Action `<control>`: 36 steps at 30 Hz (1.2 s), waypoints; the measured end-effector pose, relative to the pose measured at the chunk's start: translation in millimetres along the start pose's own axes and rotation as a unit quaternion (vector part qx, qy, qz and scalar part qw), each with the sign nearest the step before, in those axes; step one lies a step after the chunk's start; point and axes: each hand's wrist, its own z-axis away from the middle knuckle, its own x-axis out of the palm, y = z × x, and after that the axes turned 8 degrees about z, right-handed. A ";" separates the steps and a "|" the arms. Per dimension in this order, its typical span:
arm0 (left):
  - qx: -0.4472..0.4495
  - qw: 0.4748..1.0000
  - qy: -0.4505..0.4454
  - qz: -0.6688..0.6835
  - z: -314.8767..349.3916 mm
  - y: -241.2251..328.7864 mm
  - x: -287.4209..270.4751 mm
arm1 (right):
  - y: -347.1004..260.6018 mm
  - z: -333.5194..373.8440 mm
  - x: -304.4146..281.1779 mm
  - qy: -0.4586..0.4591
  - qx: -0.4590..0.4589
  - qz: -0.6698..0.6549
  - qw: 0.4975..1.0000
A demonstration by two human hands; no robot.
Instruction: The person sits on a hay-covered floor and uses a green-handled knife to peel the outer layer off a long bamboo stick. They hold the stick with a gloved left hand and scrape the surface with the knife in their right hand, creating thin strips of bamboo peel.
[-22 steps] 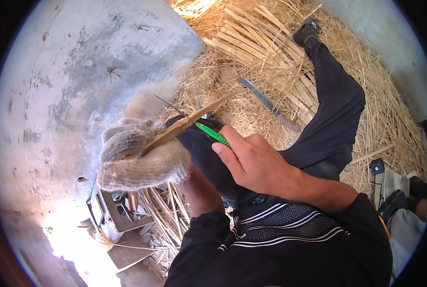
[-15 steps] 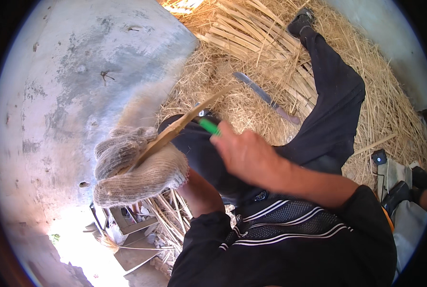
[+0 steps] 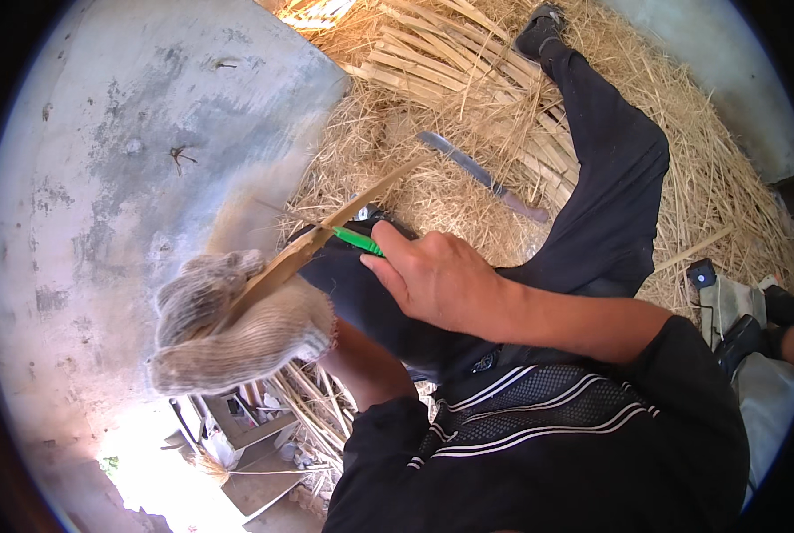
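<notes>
A thick knitted glove, greyish and soiled, covers my left hand (image 3: 246,333), which is closed around the lower end of a long pale wooden strip (image 3: 372,194), possibly split bamboo. The strip slants up to the right and tapers to a point. In my bare right hand (image 3: 437,275) is a knife with a bright green handle (image 3: 359,240). Its thin blade meets the strip partway along and reaches past it to the left; the edge itself is hard to make out. Beyond the strip, a large long-bladed knife (image 3: 478,171) with a brownish handle lies on the straw.
Loose straw shavings (image 3: 717,169) cover the floor, with a pile of split strips (image 3: 441,53) at the far side. My outstretched leg (image 3: 614,151) lies to the right. A worn whitish wall (image 3: 103,178) rises at left. Clutter (image 3: 246,435) sits lower left; another person's leg (image 3: 766,391) shows at right.
My right hand and the green-handled knife have moved left along the strip, toward my gloved hand. The knife's blade is now visible across the strip. The whole view has shifted slightly.
</notes>
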 end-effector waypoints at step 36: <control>-0.037 0.995 0.062 -0.075 5.8 17.6 4.8 | 0.8 8.2 -36.7 -0.125 0.077 -0.105 0.984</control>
